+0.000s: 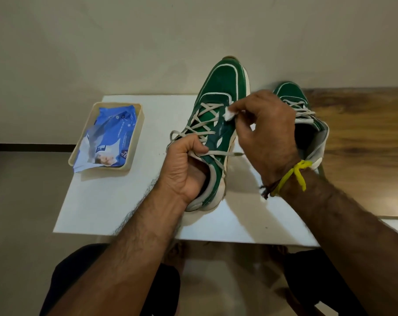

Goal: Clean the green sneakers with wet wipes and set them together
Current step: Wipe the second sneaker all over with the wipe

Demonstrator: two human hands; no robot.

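A green sneaker (pixel 220 87) with beige laces and a white sole is tilted toe-up over the white board (pixel 148 201). My left hand (pixel 184 169) reaches into its opening and grips it at the tongue. My right hand (pixel 266 133) pinches a small folded white wet wipe (pixel 228 114) against the sneaker's side, near the upper eyelets. The second green sneaker (pixel 307 115) rests on the board behind my right hand, partly hidden by it.
A cream tray (pixel 137 133) at the board's left holds a blue pack of wet wipes (pixel 109 137). A wooden tabletop (pixel 364 144) extends to the right. A pale wall stands behind. My knees and the floor show below the board's near edge.
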